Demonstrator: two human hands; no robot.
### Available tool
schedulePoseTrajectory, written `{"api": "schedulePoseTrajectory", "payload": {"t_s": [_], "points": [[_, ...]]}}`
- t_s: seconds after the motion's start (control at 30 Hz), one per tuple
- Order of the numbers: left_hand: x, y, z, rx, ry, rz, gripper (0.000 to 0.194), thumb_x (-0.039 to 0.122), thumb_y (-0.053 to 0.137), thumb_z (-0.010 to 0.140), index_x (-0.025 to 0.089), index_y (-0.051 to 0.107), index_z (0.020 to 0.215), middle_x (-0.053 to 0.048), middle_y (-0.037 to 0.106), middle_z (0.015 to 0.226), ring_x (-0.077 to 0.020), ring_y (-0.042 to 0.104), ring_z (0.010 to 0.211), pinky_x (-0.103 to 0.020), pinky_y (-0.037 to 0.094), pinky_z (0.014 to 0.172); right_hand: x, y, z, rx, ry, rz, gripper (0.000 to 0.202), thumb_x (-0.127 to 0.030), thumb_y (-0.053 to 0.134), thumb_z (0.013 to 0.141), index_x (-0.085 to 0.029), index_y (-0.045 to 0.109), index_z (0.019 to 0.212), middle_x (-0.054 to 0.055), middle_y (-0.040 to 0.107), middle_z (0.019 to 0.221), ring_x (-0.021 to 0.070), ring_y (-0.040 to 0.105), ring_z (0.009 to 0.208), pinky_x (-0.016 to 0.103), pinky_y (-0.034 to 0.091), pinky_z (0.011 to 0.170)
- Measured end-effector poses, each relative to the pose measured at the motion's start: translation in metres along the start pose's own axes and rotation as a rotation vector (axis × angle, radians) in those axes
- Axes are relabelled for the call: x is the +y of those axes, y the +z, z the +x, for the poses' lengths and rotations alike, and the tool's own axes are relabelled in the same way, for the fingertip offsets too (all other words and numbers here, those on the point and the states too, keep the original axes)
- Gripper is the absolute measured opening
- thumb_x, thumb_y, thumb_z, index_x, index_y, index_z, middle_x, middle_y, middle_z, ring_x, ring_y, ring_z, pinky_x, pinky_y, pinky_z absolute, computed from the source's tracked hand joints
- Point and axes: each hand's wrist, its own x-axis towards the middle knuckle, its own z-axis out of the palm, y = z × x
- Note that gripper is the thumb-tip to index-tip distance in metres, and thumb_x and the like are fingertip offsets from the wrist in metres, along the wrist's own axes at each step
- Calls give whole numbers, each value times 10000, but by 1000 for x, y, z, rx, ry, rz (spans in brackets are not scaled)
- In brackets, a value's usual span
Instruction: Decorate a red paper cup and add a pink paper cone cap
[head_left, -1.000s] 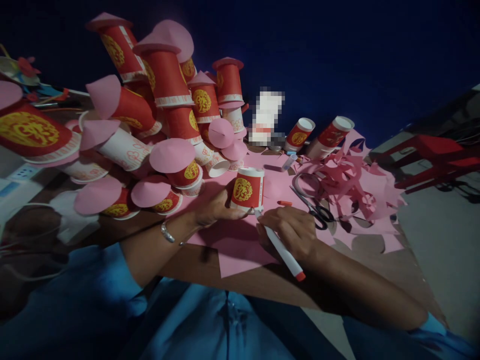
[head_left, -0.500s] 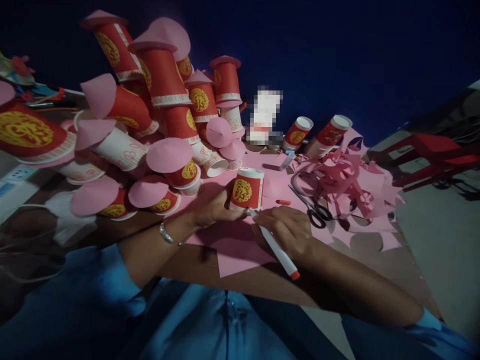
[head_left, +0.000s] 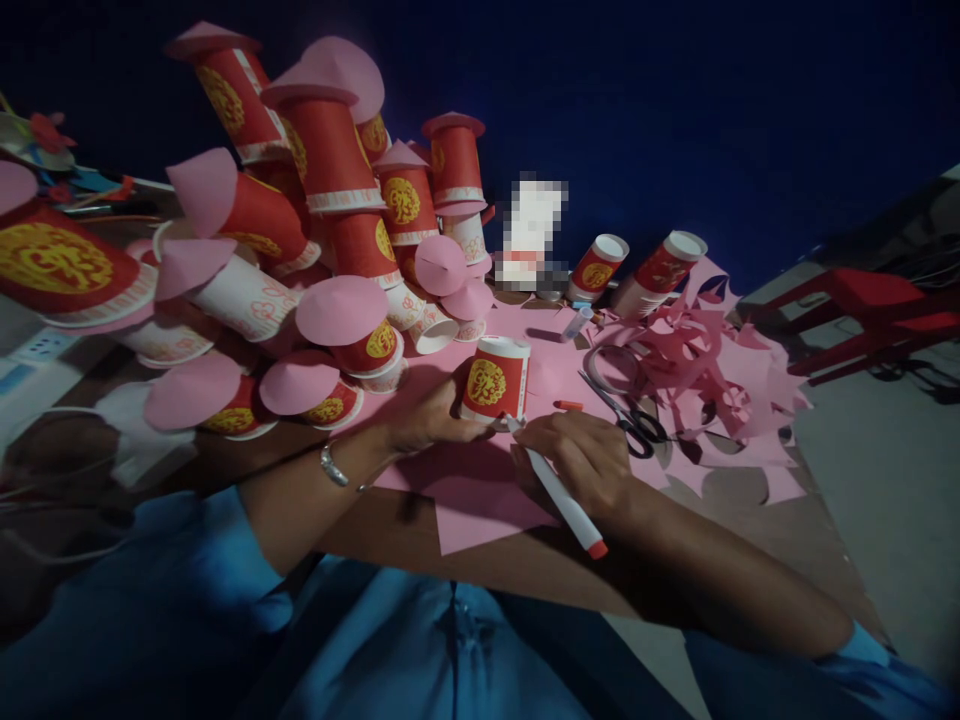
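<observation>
My left hand (head_left: 427,410) grips an upside-down red paper cup (head_left: 495,378) with a gold emblem, pressed onto a pink paper sheet (head_left: 480,500). My right hand (head_left: 581,455) holds a white marker with a red end (head_left: 562,495); its tip touches the paper at the cup's rim on the right side. A red marker cap (head_left: 568,405) lies just beyond my right hand.
A tall pile of red cups with pink cone lids (head_left: 322,230) fills the left. Black scissors (head_left: 634,420) lie beside pink paper scraps (head_left: 705,370) at right. Two lying cups (head_left: 637,265) and a glue stick (head_left: 577,323) sit behind. Red stools (head_left: 870,310) stand far right.
The marker tip has shifted slightly around the cup's rim, left then back right. The left hand and the cup have stayed put.
</observation>
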Motion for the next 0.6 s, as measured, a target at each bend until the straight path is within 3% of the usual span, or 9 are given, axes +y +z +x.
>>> {"api": "schedulePoseTrajectory", "payload": {"t_s": [0.6], "points": [[4, 0, 0, -5, -6, 38, 753, 371, 881, 744, 166, 531, 1378, -120, 744, 1182, -262, 693, 1025, -405, 570, 875, 0, -2, 0, -12, -20, -25, 92, -74, 636, 977, -156, 610, 1008, 15, 705, 722, 143, 648, 588, 279, 509, 560]]}}
